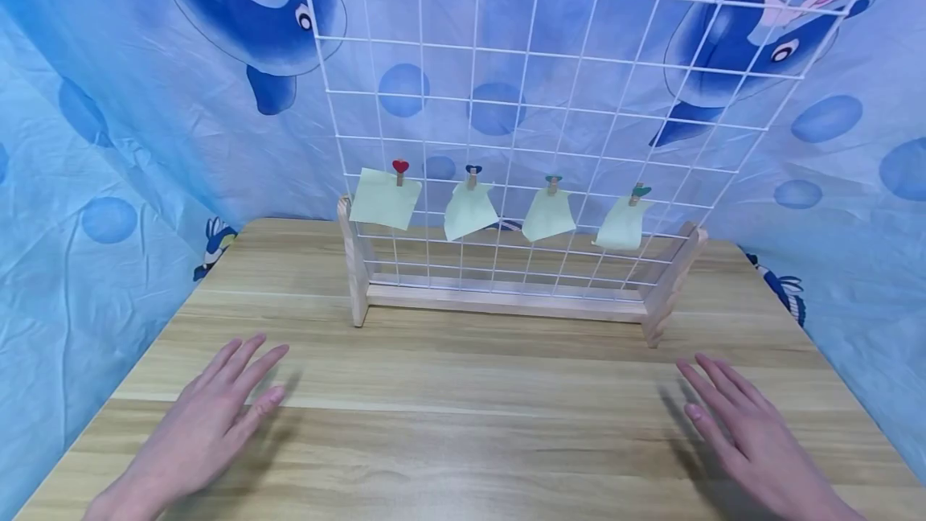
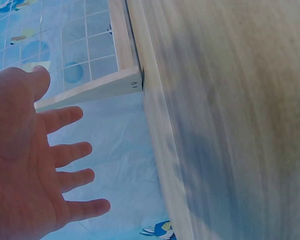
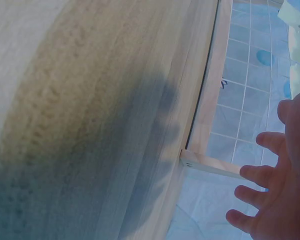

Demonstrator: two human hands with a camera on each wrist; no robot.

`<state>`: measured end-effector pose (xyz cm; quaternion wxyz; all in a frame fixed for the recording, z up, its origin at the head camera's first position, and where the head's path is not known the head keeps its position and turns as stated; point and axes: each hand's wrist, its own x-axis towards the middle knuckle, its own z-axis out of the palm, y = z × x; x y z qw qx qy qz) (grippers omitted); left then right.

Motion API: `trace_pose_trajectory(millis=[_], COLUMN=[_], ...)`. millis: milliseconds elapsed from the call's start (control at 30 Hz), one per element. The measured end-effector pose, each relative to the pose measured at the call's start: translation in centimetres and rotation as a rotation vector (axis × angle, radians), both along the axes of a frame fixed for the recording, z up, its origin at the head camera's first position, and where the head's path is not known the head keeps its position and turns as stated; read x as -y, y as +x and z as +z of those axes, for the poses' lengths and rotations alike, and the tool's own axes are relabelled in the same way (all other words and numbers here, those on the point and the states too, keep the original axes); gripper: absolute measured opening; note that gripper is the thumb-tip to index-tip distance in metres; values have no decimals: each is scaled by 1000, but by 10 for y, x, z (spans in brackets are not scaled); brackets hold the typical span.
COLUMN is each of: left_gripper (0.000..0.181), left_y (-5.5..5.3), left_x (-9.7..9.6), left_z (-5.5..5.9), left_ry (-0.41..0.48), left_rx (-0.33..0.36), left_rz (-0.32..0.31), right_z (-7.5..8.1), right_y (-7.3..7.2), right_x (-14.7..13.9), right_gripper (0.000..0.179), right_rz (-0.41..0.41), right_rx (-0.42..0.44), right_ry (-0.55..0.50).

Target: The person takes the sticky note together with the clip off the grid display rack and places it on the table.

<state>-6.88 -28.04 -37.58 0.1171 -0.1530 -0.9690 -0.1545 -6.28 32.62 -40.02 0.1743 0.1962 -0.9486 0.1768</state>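
My left hand (image 1: 210, 416) hovers above the left side of the table, fingers spread and holding nothing. Over the right side is my right hand (image 1: 745, 424), its fingers extended and its palm bare in the right wrist view. Beyond both hands stands a white wire grid (image 1: 506, 135) in a wooden stand (image 1: 506, 300). Pale green paper notes hang in a row across its lower part: a leftmost note (image 1: 386, 199), two middle notes (image 1: 470, 210) and a right note (image 1: 620, 223). Small wooden clothespins with heart tops pinch them, a red-heart clothespin (image 1: 400, 171) being farthest left.
The wood-grain table (image 1: 463, 416) reaches back to a blue curtain (image 1: 145, 143) printed with dolphins and bubbles, which surrounds it on the back and sides. The stand's left foot (image 1: 354, 264) and right foot (image 1: 673, 284) rise at the grid's ends.
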Motion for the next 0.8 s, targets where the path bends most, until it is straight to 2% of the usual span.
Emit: trace_pose_trajectory(millis=[300,800], left_gripper=[49,47], left_y=[0,-1], left_x=[-1,-8], left_z=[1,-2], left_ry=[-2,29], left_rx=[15,6], left_rz=[5,-11], right_z=[-2,5], right_y=[-1,-9], right_x=[1,15], right_gripper=[53,48], right_rz=[4,-11], right_rx=[-14,78], right_ry=[-9,27])
